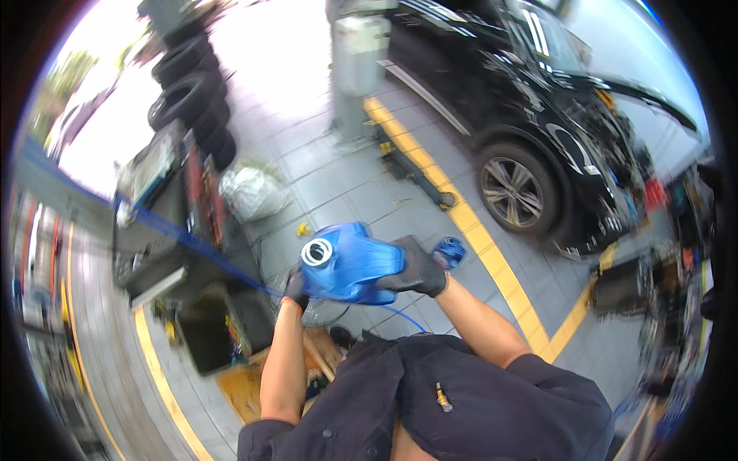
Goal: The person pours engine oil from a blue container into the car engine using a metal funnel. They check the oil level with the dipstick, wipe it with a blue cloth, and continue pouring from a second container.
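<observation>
A shiny blue plastic container (350, 265), bulky and moulded, is held between my hands in front of my body. A white ring (316, 252) surrounds the dark round opening at its left end. My left hand (296, 288), in a dark glove, is against its left side, with the fingers mostly hidden. On the right end, my right hand (417, 267), also in a dark glove, is closed around the container. Just beyond that hand, a smaller blue object (449, 253) is on the tiled floor; blur hides its kind.
A black car (530, 131) with its bonnet up stands at right. At left are a tool cart (150, 230), stacked tyres (188, 92) and a white plastic bag (252, 192). A lift post (357, 77) rises ahead, with a lift arm (415, 175) along the yellow floor line (484, 246).
</observation>
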`<state>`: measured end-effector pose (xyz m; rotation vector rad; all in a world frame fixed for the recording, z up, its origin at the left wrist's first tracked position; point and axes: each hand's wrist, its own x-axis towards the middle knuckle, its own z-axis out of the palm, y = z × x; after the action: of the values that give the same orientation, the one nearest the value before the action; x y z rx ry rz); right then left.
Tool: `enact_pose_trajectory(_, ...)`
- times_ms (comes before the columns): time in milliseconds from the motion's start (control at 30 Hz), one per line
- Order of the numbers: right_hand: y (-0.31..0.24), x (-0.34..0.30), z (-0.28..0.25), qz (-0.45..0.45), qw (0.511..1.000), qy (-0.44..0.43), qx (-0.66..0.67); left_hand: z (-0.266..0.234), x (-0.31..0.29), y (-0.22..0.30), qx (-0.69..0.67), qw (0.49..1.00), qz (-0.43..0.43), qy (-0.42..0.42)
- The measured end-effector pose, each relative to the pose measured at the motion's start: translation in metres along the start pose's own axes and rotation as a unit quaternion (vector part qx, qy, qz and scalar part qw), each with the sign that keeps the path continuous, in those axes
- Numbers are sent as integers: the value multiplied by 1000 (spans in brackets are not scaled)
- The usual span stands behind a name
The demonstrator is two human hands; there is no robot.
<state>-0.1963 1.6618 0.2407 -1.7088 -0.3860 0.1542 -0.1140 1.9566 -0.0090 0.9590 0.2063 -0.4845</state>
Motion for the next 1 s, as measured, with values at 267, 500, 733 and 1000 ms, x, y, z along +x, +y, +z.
enact_pose_trajectory(267,-36,-177,-224,-32,986,134,-97,236,53,-124,82,995,-9,-49)
enact_pose_trajectory(500,-59,-345,-330,-42,907,372,-193,447,77,-244,85,984,-72,-140)
enact_pose_trajectory(733,-38,-481,-446,-99,777,604,-143,650,83,-377,115,962,-167,-185)
enact_pose_trajectory(1000,19,-614,-661,-44,602,769,-211,917,110,-530,310,882,-208,-289)
